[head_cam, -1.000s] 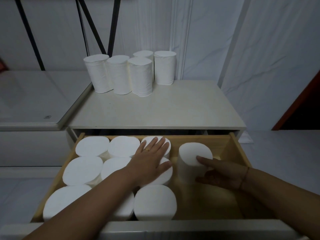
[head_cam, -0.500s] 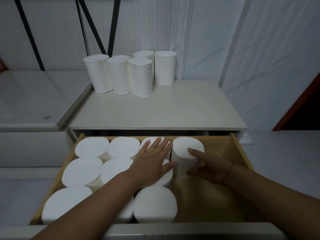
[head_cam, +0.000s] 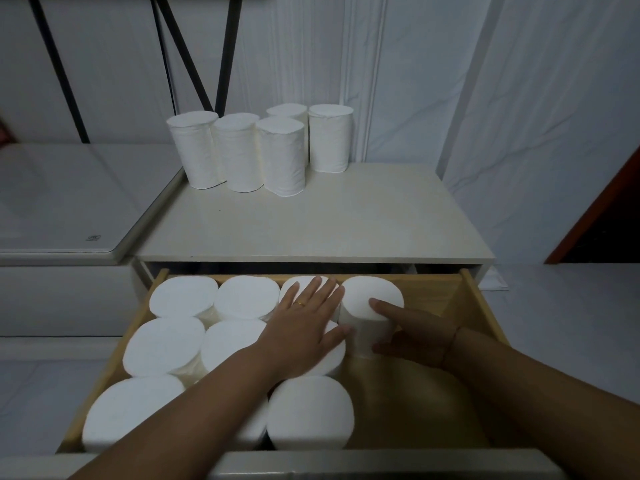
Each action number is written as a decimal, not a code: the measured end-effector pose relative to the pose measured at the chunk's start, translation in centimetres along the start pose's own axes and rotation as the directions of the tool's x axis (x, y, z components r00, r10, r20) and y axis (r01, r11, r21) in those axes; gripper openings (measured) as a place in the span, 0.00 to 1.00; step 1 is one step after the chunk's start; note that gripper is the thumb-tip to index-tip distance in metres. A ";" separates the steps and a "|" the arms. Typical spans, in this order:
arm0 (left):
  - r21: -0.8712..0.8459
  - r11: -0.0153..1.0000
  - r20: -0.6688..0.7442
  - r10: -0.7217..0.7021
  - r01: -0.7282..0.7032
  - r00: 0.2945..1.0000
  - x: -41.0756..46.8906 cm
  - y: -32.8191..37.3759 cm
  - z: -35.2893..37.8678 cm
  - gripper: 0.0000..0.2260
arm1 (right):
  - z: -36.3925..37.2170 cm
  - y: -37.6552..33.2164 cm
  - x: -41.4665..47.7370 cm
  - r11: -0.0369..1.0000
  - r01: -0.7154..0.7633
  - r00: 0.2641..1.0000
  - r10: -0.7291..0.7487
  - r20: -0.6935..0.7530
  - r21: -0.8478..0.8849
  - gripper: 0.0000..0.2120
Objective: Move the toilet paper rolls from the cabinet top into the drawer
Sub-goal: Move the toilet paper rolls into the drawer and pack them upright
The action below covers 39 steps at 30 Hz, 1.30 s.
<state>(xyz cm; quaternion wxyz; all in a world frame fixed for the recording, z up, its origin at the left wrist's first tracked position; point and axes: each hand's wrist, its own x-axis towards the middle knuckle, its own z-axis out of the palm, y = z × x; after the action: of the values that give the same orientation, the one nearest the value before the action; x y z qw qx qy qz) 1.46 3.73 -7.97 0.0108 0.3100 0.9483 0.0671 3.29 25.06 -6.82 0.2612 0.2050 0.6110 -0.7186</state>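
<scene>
- While the right hand [head_cam: 412, 337] presses a white, coreless toilet paper roll [head_cam: 372, 306] toward the back of the open wooden drawer [head_cam: 479, 306], the left hand [head_cam: 304, 327] lies flat and spread on the rolls already packed, seemingly to keep that block from shifting.
- From the head view, the right hand cups the roll's near side: one finger rests on its flat top and the thumb lies low against its wall. It is a loose, guiding hold, not a clamp.
- Nothing is gripped by the left hand; its fingers are splayed and its palm is down across two neighbouring rolls, a gold ring [head_cam: 302, 303] showing on one finger.
- That roll stands upright at the back of the drawer, touching the roll under the left fingertips and opening a fourth column. Bare wood remains to its right and in front of it.
- Nine other rolls [head_cam: 166, 346] stand on end in three tight rows, filling the left side.
- Five wrapped white rolls [head_cam: 282, 155] wait upright at the back of the cream cabinet top [head_cam: 346, 230], so I judge the job well past halfway.
- Compared with a second ago, the roll has slid left and back, from a loose spot mid-drawer to snug against its neighbour. The left hand has stayed put.
</scene>
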 end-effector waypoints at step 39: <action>0.008 0.986 -0.288 -0.157 0.167 0.945 3.3 -8.2 -2.2 0.30 | 14.1 -21.5 19.6 0.604 0.651 0.599 -0.781 -0.179 -0.459 0.41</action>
<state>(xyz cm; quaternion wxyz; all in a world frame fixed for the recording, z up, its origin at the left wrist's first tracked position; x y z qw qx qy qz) -6.11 -1.12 -6.77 -0.1260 0.2182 0.9631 0.0949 -25.15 11.27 0.10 -0.1409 0.0164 0.7938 -0.5914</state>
